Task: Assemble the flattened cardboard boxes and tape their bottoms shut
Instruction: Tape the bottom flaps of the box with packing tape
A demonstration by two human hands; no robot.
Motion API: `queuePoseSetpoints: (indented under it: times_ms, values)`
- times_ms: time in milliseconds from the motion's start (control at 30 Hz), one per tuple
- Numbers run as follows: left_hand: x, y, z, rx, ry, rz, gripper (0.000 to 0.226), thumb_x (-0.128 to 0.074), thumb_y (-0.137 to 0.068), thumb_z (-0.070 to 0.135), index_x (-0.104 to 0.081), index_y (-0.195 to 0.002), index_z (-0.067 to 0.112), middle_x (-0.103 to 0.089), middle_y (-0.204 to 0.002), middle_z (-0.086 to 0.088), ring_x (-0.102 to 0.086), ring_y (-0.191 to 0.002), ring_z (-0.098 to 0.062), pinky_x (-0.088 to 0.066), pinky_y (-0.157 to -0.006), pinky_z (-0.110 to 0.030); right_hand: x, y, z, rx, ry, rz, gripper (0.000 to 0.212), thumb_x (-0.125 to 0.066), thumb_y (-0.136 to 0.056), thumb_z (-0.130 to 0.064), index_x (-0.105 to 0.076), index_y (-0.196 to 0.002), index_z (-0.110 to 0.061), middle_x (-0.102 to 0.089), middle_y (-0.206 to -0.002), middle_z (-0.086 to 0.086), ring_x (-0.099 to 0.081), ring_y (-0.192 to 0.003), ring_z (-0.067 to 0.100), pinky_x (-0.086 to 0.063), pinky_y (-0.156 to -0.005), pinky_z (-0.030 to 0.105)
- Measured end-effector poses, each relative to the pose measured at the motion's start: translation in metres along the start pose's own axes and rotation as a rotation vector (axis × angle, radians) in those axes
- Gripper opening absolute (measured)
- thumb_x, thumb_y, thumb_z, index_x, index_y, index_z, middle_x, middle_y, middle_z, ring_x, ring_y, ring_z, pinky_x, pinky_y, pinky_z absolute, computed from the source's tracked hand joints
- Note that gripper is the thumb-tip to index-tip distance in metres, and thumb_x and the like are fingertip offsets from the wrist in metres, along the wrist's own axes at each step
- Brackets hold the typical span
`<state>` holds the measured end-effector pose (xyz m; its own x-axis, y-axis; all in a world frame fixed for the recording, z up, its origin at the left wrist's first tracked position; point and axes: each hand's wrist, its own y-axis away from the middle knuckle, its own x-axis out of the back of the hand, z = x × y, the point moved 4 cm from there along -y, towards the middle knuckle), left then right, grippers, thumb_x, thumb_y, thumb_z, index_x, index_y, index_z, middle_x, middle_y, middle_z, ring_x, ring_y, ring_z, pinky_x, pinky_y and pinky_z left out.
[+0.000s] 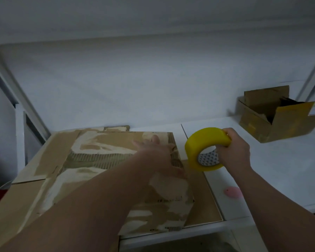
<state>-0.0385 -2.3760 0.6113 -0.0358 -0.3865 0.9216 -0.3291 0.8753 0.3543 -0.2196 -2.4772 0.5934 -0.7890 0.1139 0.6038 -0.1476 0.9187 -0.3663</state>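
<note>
Hands on box and tape roll, dim light.
Worn cardboard box [116,171] sits on flat cardboard sheets [44,160] that stick out to its left, all on a white table [280,170]. Left hand [158,155] lies flat on the box top near its right edge, fingers straight and spread. Right hand [233,151], just right of the box, has its fingers curled round a yellow tape roll [202,148] held on edge beside that edge. Open second box [280,119] is well apart, right and behind. Small pink blurred object [232,192] lies right of the box.
</note>
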Motion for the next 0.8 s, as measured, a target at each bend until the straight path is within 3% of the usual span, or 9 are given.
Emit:
queuePoseSetpoints:
  times_ms: [100,167,300,667,800]
  values:
    - [0.001,-0.003,0.005,-0.073,0.023,0.066,0.106,-0.054,-0.064,0.084,-0.019,-0.148,0.031,-0.021,-0.151,-0.009,-0.023,-0.138,-0.035,-0.016,-0.109,-0.064,0.002,-0.004,0.002,0.017,0.015,-0.001,0.020,-0.054,-0.086,-0.003,-0.058,-0.101,-0.015,-0.059,-0.083,0.007,-0.053,-0.077,0.026,-0.041,-0.064,0.032]
    - [0.001,-0.005,0.007,-0.101,0.042,0.083,0.107,-0.055,-0.064,0.083,-0.015,-0.150,0.032,-0.021,-0.151,-0.007,-0.023,-0.137,-0.033,-0.018,-0.110,-0.061,0.001,-0.004,0.005,0.011,0.017,-0.010,0.019,-0.054,-0.086,-0.003,-0.058,-0.101,-0.015,-0.058,-0.083,0.005,-0.053,-0.076,0.024,-0.040,-0.063,0.031]
    - [-0.003,-0.007,0.005,-0.121,0.050,0.090,0.109,-0.054,-0.064,0.084,-0.008,-0.151,0.037,-0.017,-0.152,-0.005,-0.018,-0.138,-0.033,-0.015,-0.111,-0.061,-0.006,0.001,0.014,0.016,0.032,-0.045,0.019,-0.055,-0.086,-0.003,-0.057,-0.101,-0.015,-0.058,-0.083,0.005,-0.052,-0.075,0.022,-0.034,-0.058,0.026]
    - [-0.007,-0.006,0.005,-0.115,0.067,0.074,0.107,-0.053,-0.067,0.082,-0.005,-0.152,0.038,-0.007,-0.157,-0.003,-0.010,-0.142,-0.034,-0.008,-0.113,-0.062,-0.022,0.013,0.026,-0.027,0.006,-0.074,0.031,-0.055,-0.082,0.003,-0.057,-0.110,-0.011,-0.061,-0.093,0.012,-0.052,-0.080,0.024,-0.040,-0.066,0.030]
    - [-0.012,-0.001,0.004,-0.116,0.094,0.020,0.105,-0.045,-0.076,0.079,0.006,-0.153,0.029,0.008,-0.160,-0.006,0.006,-0.146,-0.033,0.001,-0.114,-0.061,-0.030,0.025,0.023,-0.031,0.010,-0.068,0.033,-0.058,-0.084,0.002,-0.056,-0.115,-0.009,-0.061,-0.097,0.013,-0.054,-0.083,0.026,-0.044,-0.069,0.033]
